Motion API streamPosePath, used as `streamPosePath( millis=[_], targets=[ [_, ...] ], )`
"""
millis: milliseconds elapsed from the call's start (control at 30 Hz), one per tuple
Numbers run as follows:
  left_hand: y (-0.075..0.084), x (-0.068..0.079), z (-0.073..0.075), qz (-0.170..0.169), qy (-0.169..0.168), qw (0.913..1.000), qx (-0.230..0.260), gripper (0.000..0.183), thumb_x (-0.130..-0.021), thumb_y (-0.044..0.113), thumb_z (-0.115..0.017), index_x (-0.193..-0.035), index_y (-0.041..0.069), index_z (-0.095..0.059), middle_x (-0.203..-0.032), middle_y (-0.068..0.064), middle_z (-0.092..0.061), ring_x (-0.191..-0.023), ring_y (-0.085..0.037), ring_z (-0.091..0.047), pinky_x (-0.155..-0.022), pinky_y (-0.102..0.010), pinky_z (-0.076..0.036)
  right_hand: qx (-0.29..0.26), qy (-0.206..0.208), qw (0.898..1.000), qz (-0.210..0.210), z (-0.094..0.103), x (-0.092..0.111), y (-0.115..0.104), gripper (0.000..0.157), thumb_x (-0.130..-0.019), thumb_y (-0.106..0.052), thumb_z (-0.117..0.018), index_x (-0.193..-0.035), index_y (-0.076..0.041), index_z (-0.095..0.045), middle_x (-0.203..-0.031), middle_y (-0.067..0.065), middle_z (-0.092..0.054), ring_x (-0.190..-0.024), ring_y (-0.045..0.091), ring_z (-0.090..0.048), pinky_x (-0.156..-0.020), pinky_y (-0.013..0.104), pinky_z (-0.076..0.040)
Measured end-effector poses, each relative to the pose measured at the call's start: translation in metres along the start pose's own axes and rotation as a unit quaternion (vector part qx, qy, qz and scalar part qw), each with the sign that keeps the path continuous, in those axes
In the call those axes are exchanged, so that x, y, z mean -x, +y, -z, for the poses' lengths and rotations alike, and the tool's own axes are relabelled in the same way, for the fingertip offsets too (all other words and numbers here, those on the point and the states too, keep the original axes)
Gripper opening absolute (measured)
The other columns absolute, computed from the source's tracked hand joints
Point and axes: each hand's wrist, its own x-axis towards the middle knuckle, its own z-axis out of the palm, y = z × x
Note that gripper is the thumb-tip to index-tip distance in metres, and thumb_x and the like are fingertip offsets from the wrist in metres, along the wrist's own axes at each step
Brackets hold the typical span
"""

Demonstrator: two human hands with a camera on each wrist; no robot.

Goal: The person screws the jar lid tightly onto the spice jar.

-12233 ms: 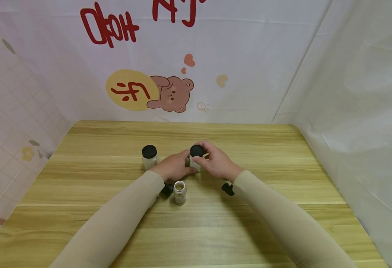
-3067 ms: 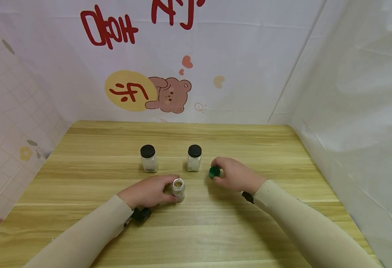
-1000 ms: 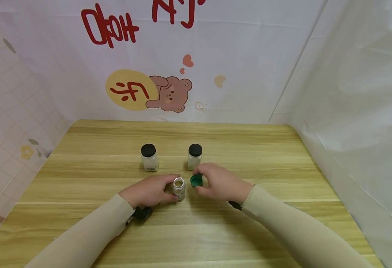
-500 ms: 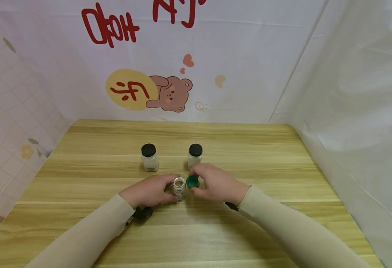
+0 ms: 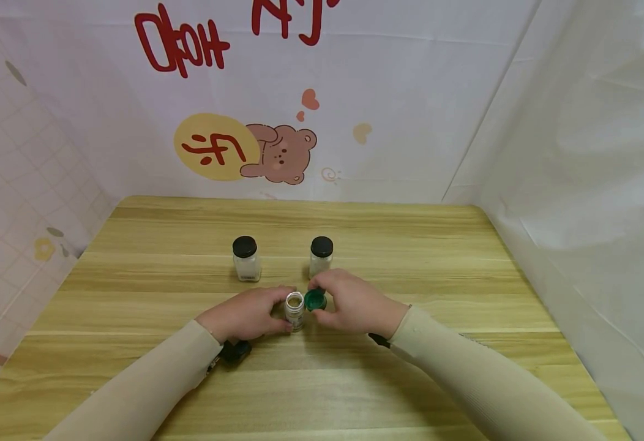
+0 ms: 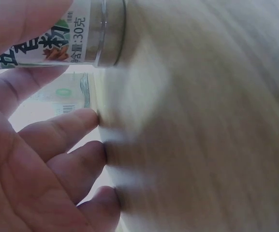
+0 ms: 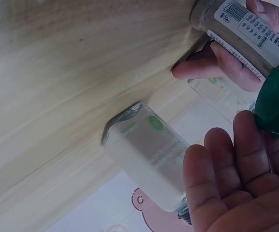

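Observation:
A small spice bottle [image 5: 295, 317] stands upright and uncapped on the table, brown powder showing through its wall in the right wrist view. My left hand [image 5: 247, 314] pinches it from the left between thumb and index finger; the other fingers are loosely bent in the left wrist view. The label [image 6: 57, 36] reads 30 g in Chinese print. Just right of the bottle's mouth, my right hand [image 5: 359, 306] pinches a green cap [image 5: 315, 300], its hollow inside turned up toward the head camera. The cap sits beside the mouth, not over it.
Two clear jars with black lids, holding white contents, stand farther back: the left jar [image 5: 246, 264] and the right jar [image 5: 320, 262], the latter close behind my right fingers. The wooden table [image 5: 278, 398] ends at a white printed backdrop [image 5: 410, 122].
Earlier both hands were at the right black-lidded jar. Since then my left hand has gripped the spice bottle, and my right hand has brought the green cap leftward to its mouth.

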Motion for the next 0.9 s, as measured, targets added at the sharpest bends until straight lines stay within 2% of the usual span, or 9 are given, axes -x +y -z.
streamPosePath(
  millis=[167, 400, 567, 800, 900],
  targets=[
    [0.0006, -0.0001, 0.0002, 0.002, -0.001, 1.0000, 0.000, 0.038, -0.079, 0.043, -0.070, -0.109, 0.050, -0.048, -0.110, 0.023, -0.056, -0.104, -0.006, -0.054, -0.092, -0.038, -0.044, 0.001, 0.003, 1.000, 0.002, -0.0007, 0.0001, 0.0005, 0.028, -0.080, -0.030, -0.067, -0.102, -0.017, -0.056, -0.093, -0.010, -0.055, -0.092, 0.010, -0.055, -0.085, 0.024, -0.046],
    [0.0005, 0.0007, 0.0000, 0.015, 0.000, 0.9999, -0.006, 0.057, -0.079, 0.044, -0.070, -0.129, 0.042, -0.044, -0.131, 0.014, -0.051, -0.120, -0.012, -0.049, -0.100, -0.042, -0.040, 0.010, 0.006, 1.000, -0.005, -0.0004, 0.0000, -0.0003, 0.029, -0.080, -0.033, -0.067, -0.103, -0.018, -0.057, -0.095, -0.011, -0.055, -0.092, 0.004, -0.051, -0.086, 0.023, -0.046],
    [0.0001, 0.0010, -0.0005, 0.015, 0.000, 0.9998, -0.012, 0.061, -0.079, 0.045, -0.070, -0.134, 0.038, -0.043, -0.136, 0.011, -0.048, -0.124, -0.014, -0.045, -0.103, -0.043, -0.038, 0.008, 0.010, 1.000, -0.009, -0.0007, 0.0004, -0.0009, 0.030, -0.080, -0.033, -0.066, -0.105, -0.018, -0.057, -0.096, -0.011, -0.054, -0.092, 0.006, -0.050, -0.084, 0.022, -0.046],
    [-0.0002, -0.0010, -0.0016, -0.014, 0.007, 0.9999, -0.006, 0.039, -0.078, 0.041, -0.072, -0.110, 0.047, -0.049, -0.107, 0.023, -0.056, -0.102, -0.005, -0.055, -0.090, -0.036, -0.045, -0.001, 0.019, 1.000, -0.001, -0.0014, 0.0001, -0.0001, 0.030, -0.080, -0.034, -0.067, -0.105, -0.019, -0.058, -0.097, -0.012, -0.052, -0.090, 0.003, -0.048, -0.082, 0.020, -0.045],
    [-0.0004, -0.0010, -0.0018, -0.014, 0.007, 0.9998, -0.007, 0.038, -0.078, 0.042, -0.072, -0.108, 0.049, -0.048, -0.105, 0.024, -0.056, -0.100, -0.004, -0.055, -0.089, -0.036, -0.045, -0.009, 0.020, 1.000, 0.000, -0.0014, -0.0004, 0.0000, 0.031, -0.080, -0.033, -0.068, -0.105, -0.019, -0.058, -0.098, -0.012, -0.052, -0.089, 0.002, -0.047, -0.081, 0.019, -0.045]
  ],
)
